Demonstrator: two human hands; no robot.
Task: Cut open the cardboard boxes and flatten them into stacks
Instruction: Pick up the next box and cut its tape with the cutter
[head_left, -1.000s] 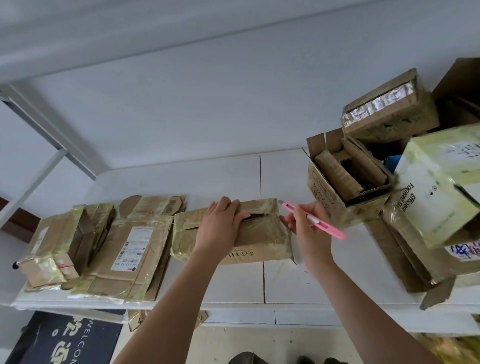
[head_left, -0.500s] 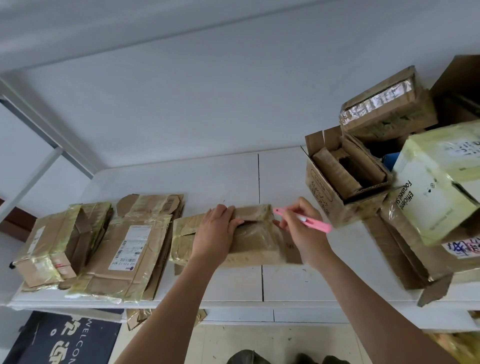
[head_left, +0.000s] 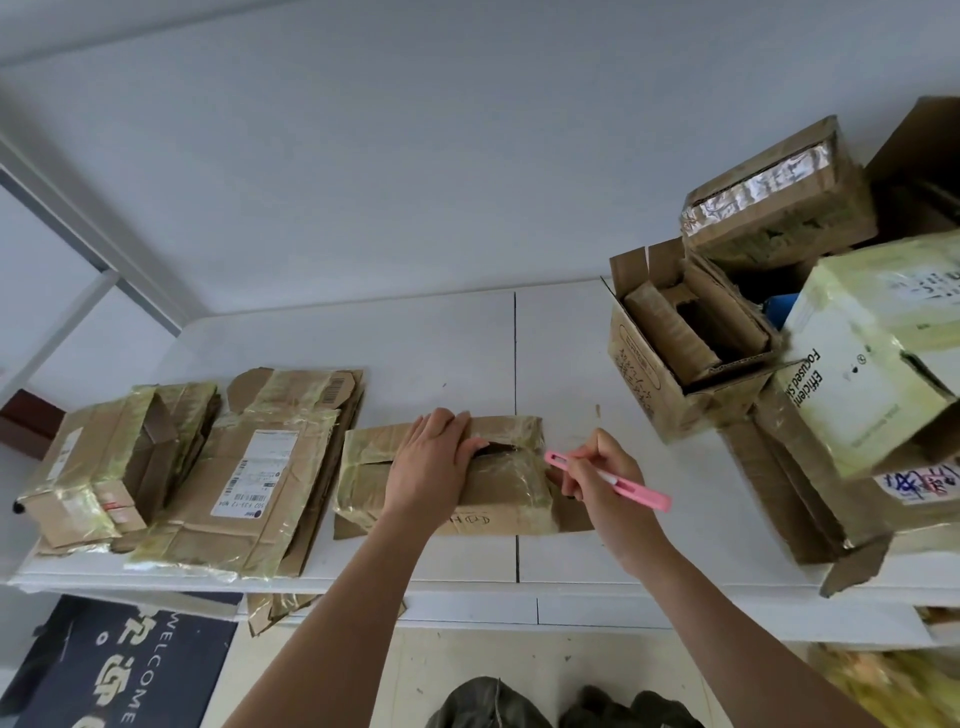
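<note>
Matt brown corrugated cardboard box (head_left: 498, 488) wrapped in glossy, wrinkled clear tape; smooth pink plastic utility knife (head_left: 613, 480); smooth matt white table (head_left: 467, 353); box with crinkled silver foil tape (head_left: 769, 192).

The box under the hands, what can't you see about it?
Head view only:
- Taped box: its inside is dark through the top slit; the left hand covers part of the top.
- Pink cutter: blade too small to tell, middle hidden by right hand fingers.
- Front print: cut off by the forearm.
</note>
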